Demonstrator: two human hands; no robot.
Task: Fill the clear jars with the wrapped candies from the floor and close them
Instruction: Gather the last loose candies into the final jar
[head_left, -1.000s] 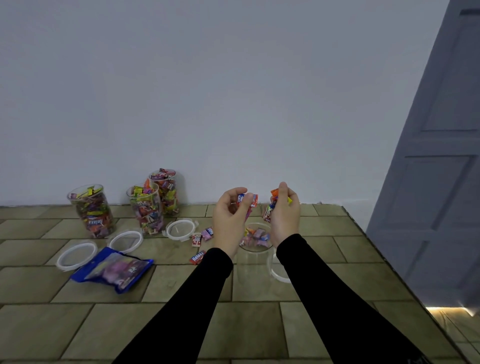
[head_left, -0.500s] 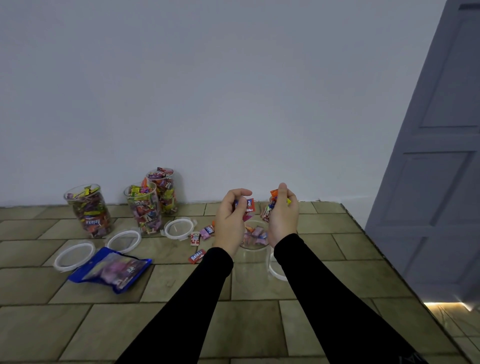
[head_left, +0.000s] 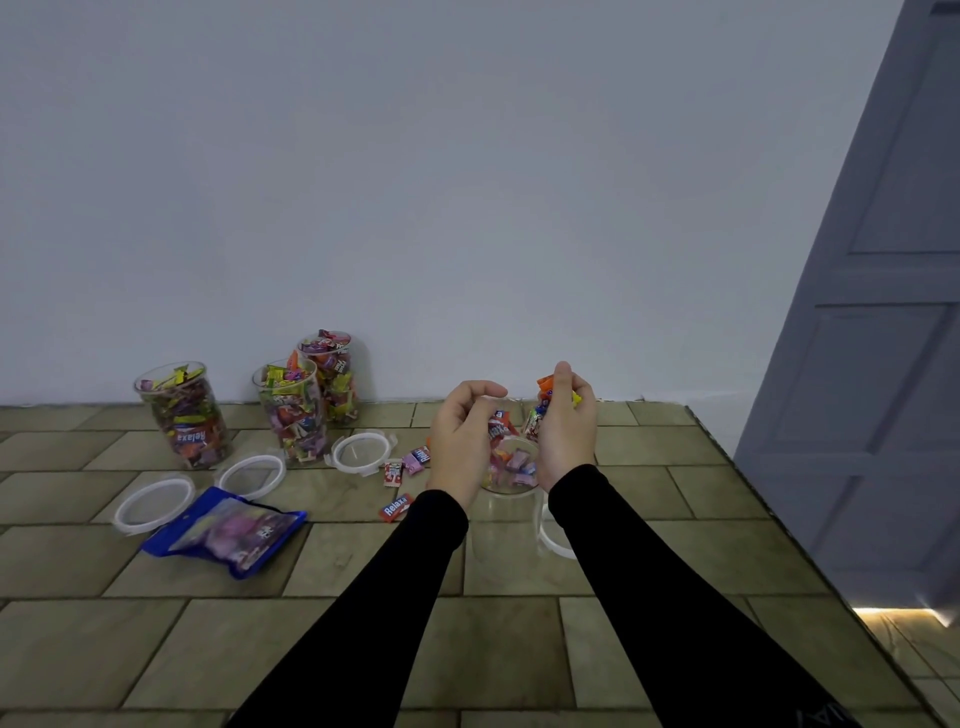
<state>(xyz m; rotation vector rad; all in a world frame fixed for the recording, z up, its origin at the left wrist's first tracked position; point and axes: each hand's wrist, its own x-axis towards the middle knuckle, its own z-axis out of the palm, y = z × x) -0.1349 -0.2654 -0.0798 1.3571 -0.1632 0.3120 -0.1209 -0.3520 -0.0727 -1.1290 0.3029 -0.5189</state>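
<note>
A clear jar (head_left: 506, 514) stands on the tiled floor in front of me, with a few wrapped candies at its bottom. Both hands hover over its mouth. My left hand (head_left: 460, 441) is curled, and a red candy (head_left: 498, 423) is at its fingertips above the opening. My right hand (head_left: 566, 431) grips a bunch of wrapped candies (head_left: 543, 402). Three filled open jars (head_left: 184, 415) (head_left: 293, 410) (head_left: 332, 376) stand by the wall at the left. Loose candies (head_left: 408, 465) lie left of my hands.
Three white-rimmed lids (head_left: 153, 504) (head_left: 252, 475) (head_left: 361, 452) lie near the filled jars, and another lid (head_left: 553, 535) lies under my right forearm. A blue candy bag (head_left: 226, 530) lies on the floor at the left. A grey door (head_left: 878, 364) stands at the right.
My left hand has opened a little and sunk toward the jar's mouth, its red candy now lower. My right hand has barely moved. The view shifted slightly.
</note>
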